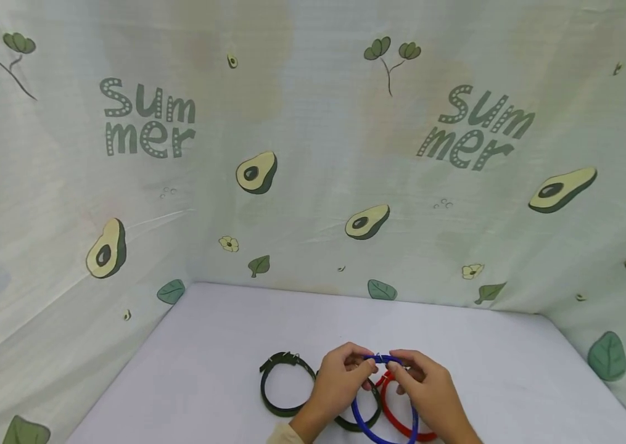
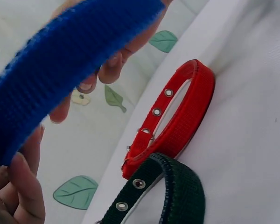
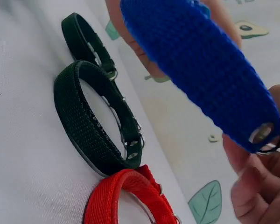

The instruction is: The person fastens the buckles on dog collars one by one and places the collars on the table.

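Note:
Both hands hold a blue collar [image 1: 415,425] by its buckle end, above the table, with its loop hanging toward the front edge. My left hand [image 1: 337,379] pinches the strap to the left of the metal buckle [image 1: 380,356]. On the other side, my right hand [image 1: 428,383] pinches it between thumb and fingers. The blue webbing [image 2: 74,65] fills much of the left wrist view, and a metal eyelet [image 3: 261,133] shows near one end in the right wrist view. Behind the loop lie a red collar [image 1: 393,414] and a dark green collar [image 1: 346,424], partly hidden by the hands.
A second dark green collar [image 1: 264,394] lies buckled in a loop at the left. The red collar [image 2: 200,102] and the nearer green one [image 3: 67,105] stand on edge, touching or nearly so. A printed cloth wall [image 1: 307,259] borders the white table [image 1: 190,370].

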Demonstrator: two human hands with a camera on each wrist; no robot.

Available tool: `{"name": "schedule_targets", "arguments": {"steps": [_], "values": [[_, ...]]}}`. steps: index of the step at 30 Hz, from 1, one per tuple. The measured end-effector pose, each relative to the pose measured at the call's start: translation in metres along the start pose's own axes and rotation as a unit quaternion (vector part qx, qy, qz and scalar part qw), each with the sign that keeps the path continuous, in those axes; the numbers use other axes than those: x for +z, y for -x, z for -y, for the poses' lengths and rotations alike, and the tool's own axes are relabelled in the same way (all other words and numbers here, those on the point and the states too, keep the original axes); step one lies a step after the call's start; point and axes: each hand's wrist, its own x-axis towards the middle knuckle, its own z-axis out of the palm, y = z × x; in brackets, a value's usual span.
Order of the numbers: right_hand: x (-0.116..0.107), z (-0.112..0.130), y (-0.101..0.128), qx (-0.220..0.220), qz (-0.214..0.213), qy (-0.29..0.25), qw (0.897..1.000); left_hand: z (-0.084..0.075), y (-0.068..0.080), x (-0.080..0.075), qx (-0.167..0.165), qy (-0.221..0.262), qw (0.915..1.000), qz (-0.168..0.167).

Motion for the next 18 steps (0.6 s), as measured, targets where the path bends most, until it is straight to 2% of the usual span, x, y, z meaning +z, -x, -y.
{"name": "schedule_targets", "arguments": {"steps": [3,7,11,15,18], "values": [[-0.006,0.000,0.002,0.087,0.027,-0.025,0.996,0.004,0.000,0.003,-0.006,0.000,0.9996,-0.029],[-0.012,-0.003,0.005,0.142,0.044,-0.016,0.989,0.008,-0.003,0.005,-0.011,-0.004,0.9973,-0.073],[-0.014,-0.009,0.013,0.149,0.072,-0.003,0.986,0.007,0.000,0.006,-0.014,-0.008,0.9946,-0.103],[-0.021,-0.020,0.019,0.148,0.128,-0.036,0.980,0.007,0.002,0.010,-0.019,-0.010,0.9920,-0.124],[-0.028,-0.026,0.020,0.162,0.130,-0.052,0.977,0.007,0.000,0.019,-0.028,-0.008,0.9920,-0.123]]}}
